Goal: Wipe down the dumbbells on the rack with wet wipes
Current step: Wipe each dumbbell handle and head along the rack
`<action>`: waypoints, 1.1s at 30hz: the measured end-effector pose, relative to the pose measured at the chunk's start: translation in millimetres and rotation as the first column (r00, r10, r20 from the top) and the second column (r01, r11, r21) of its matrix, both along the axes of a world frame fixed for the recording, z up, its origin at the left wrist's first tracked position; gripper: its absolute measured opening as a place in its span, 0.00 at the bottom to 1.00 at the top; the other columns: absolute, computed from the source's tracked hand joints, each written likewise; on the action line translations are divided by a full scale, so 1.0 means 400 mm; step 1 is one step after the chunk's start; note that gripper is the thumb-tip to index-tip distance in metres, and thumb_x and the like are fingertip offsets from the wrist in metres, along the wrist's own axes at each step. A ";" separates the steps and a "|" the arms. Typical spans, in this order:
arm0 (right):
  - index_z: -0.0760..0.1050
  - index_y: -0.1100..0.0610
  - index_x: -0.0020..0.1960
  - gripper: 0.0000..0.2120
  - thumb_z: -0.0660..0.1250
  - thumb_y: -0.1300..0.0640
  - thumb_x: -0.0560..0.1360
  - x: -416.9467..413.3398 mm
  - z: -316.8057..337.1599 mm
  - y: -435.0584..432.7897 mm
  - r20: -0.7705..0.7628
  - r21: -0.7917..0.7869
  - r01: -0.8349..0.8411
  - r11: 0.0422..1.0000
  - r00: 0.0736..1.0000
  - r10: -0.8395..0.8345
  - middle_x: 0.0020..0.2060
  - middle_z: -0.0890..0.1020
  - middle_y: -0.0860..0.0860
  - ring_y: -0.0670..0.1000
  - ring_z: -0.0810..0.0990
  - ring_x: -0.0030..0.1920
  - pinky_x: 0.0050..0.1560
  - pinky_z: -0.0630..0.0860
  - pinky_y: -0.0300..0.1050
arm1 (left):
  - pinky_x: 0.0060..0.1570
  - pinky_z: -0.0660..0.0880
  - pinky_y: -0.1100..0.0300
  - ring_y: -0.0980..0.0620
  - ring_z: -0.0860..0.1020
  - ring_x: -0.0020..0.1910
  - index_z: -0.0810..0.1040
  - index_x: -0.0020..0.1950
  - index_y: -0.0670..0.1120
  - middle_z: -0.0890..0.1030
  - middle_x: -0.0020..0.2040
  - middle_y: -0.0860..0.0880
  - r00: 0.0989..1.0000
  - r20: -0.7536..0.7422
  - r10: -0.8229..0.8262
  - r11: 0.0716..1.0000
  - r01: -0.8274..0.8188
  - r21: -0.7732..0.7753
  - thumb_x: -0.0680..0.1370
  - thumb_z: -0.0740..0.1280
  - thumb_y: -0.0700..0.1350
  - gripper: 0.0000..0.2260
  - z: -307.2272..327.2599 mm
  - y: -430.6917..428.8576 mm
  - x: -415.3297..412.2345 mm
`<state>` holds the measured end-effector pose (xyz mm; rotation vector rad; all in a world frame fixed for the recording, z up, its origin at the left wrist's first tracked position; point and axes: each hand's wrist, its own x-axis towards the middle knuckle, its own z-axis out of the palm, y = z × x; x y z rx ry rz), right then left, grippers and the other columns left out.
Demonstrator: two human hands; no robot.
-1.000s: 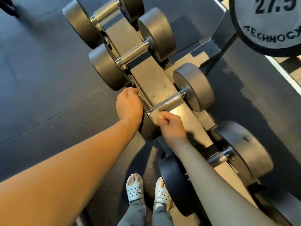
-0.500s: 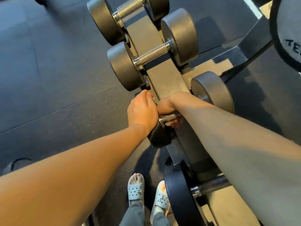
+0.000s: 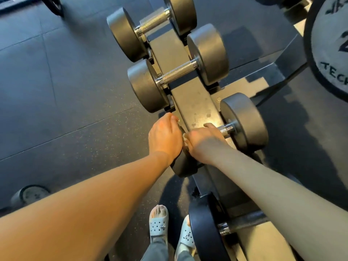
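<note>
The dumbbell being wiped sits crosswise on the third cradle down the sloping rack. The right hand has its grip closed around the steel handle, with only the far end of the handle showing beyond the fingers. A pale scrap of wet wipe shows at the hand's left edge. The left hand covers the dumbbell's left head, its grip closed over the far rim, and the two hands are touching.

Further up the rack lie a second dumbbell and a top dumbbell; a larger black dumbbell sits on the cradle below. A big lettered weight fills the right edge. On the dark rubber floor are the person's pale sandals and, at the lower left, a small weight.
</note>
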<state>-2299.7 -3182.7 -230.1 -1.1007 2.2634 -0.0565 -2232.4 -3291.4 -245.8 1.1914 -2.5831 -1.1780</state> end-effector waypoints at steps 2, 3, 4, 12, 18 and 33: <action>0.77 0.54 0.50 0.09 0.62 0.50 0.80 -0.056 -0.031 -0.061 0.267 0.218 0.176 0.960 0.935 -0.232 0.43 0.82 0.53 0.54 0.82 0.44 0.49 0.77 0.50 | 0.46 0.73 0.59 0.58 0.77 0.44 0.78 0.52 0.49 0.80 0.46 0.51 1.000 -0.004 -0.015 1.000 0.015 -0.010 0.86 0.53 0.48 0.14 0.000 -0.003 0.001; 0.78 0.57 0.52 0.13 0.63 0.48 0.78 -0.083 -0.051 -0.081 0.406 0.319 0.236 0.918 0.841 -0.357 0.43 0.84 0.56 0.56 0.83 0.42 0.44 0.79 0.49 | 0.46 0.74 0.58 0.57 0.77 0.44 0.78 0.52 0.48 0.80 0.46 0.51 1.000 -0.005 -0.021 1.000 0.021 -0.015 0.86 0.54 0.48 0.14 0.001 -0.005 0.000; 0.78 0.59 0.56 0.18 0.64 0.46 0.76 -0.107 -0.073 -0.094 0.480 0.426 0.255 0.868 0.749 -0.455 0.45 0.85 0.58 0.58 0.84 0.41 0.43 0.81 0.51 | 0.46 0.74 0.57 0.56 0.77 0.44 0.78 0.51 0.48 0.80 0.45 0.51 1.000 -0.003 -0.023 1.000 0.023 -0.018 0.86 0.54 0.47 0.14 0.001 -0.005 0.000; 0.79 0.51 0.54 0.09 0.60 0.52 0.83 0.005 -0.031 0.021 -0.169 -0.087 -0.098 0.991 0.982 0.082 0.52 0.81 0.50 0.53 0.77 0.55 0.64 0.70 0.52 | 0.48 0.72 0.60 0.59 0.77 0.44 0.78 0.52 0.49 0.80 0.46 0.53 1.000 -0.002 -0.009 1.000 0.009 -0.016 0.87 0.54 0.48 0.14 -0.005 0.000 -0.003; 0.81 0.53 0.53 0.08 0.71 0.54 0.74 0.007 -0.034 0.066 -0.422 -0.164 -0.114 0.980 0.906 0.035 0.54 0.76 0.52 0.54 0.73 0.56 0.58 0.70 0.51 | 0.50 0.76 0.55 0.56 0.78 0.45 0.79 0.52 0.48 0.80 0.46 0.52 0.999 -0.009 -0.032 0.999 0.032 -0.036 0.87 0.53 0.48 0.15 -0.003 0.002 -0.001; 0.69 0.55 0.59 0.11 0.68 0.57 0.80 0.045 -0.073 0.101 -0.097 -0.516 0.530 0.673 0.744 -0.661 0.49 0.79 0.51 0.49 0.81 0.44 0.42 0.80 0.42 | 0.48 0.72 0.56 0.60 0.74 0.42 0.77 0.50 0.51 0.76 0.42 0.58 0.999 -0.012 -0.043 0.998 0.042 -0.040 0.87 0.53 0.48 0.14 -0.010 -0.003 0.001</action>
